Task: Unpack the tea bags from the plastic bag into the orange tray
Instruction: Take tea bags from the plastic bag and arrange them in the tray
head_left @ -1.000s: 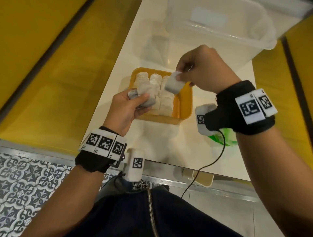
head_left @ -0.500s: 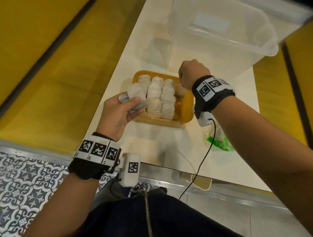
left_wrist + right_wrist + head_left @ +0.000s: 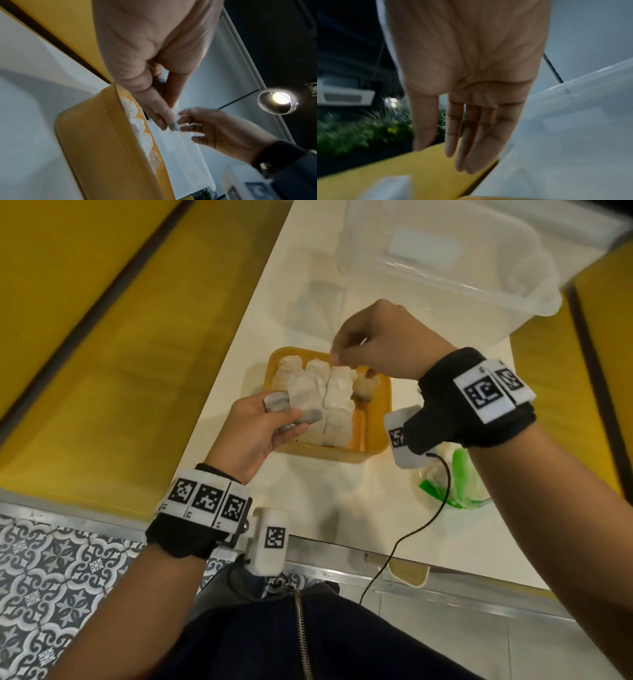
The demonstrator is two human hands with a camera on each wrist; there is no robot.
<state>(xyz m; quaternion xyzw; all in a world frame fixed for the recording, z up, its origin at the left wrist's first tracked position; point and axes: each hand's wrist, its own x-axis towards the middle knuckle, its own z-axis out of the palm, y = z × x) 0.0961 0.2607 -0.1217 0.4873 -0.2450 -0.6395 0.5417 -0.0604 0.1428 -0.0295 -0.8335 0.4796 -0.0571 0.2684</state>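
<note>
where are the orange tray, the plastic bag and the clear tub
orange tray (image 3: pixel 376 419): head view, bare floor by its right wall
plastic bag (image 3: pixel 462 474): head view, its green part
clear tub (image 3: pixel 513 285): head view, its right wall

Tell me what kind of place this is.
Probably a cafe or restaurant, though that's a guess: a long white table flanked by yellow bench seating, patterned floor tiles, and a hanging lamp overhead.

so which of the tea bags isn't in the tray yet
The tea bags that the left hand grips above the near left corner of the orange tray. All the others lie packed in rows inside it.
</note>
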